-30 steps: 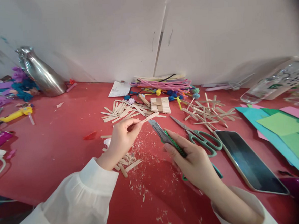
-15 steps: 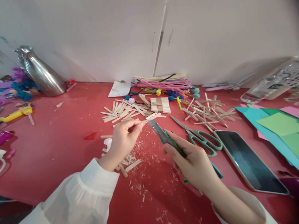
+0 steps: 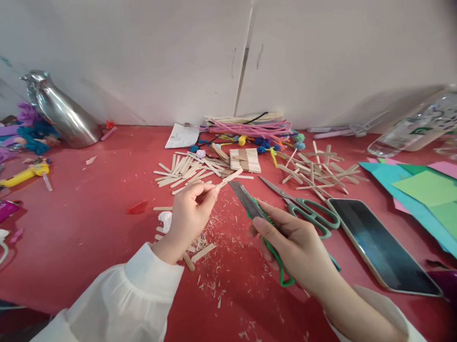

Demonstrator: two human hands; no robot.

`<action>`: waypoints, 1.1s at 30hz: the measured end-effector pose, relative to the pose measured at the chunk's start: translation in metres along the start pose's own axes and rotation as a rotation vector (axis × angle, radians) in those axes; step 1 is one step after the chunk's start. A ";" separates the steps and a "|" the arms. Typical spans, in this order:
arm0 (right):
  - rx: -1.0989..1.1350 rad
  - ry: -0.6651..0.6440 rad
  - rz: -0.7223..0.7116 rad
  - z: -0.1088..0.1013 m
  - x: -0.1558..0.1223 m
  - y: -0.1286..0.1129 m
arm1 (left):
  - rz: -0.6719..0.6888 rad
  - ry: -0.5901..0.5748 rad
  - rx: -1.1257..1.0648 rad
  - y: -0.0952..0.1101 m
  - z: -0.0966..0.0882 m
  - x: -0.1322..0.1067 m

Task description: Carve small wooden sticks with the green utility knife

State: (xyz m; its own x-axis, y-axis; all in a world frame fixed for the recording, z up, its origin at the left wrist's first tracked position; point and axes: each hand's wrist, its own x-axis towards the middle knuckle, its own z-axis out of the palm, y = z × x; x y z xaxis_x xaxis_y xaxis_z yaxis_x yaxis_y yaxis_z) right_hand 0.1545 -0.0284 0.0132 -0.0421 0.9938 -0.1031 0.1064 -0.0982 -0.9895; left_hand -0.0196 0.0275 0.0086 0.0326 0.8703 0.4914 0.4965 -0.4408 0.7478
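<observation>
My left hand pinches a wooden craft stick that points up and to the right. My right hand is wrapped round a green utility knife whose metal blade end sits just right of the stick's tip. Both hands hover over the red table, above a scatter of wood shavings and a few cut stick pieces. White sleeves cover both forearms.
A heap of craft sticks and a stick raft lie behind the hands, with pink pipe cleaners. Green scissors, a phone and coloured paper lie right. A steel jug and glue gun sit left.
My right hand has turned slightly, so the knife's green handle loop now shows below the fingers. The stick's tip has risen a little. My left hand stays almost still.
</observation>
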 end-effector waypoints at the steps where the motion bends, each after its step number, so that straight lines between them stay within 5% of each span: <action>1: -0.022 -0.002 -0.012 0.000 -0.001 0.000 | -0.006 -0.004 -0.004 0.000 0.000 0.000; 15: -0.467 0.130 -0.193 -0.001 -0.002 0.004 | 0.067 -0.030 0.022 -0.001 0.000 -0.002; 33: 0.110 -0.108 0.194 -0.002 0.000 -0.005 | 0.058 -0.013 0.035 -0.002 0.002 0.000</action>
State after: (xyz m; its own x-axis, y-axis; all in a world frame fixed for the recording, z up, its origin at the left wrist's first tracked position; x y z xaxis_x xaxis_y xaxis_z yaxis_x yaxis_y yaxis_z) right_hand 0.1563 -0.0274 0.0186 -0.1380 0.9450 -0.2965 0.0145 -0.2974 -0.9547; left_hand -0.0193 0.0286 0.0059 0.0739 0.8464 0.5274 0.5233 -0.4831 0.7020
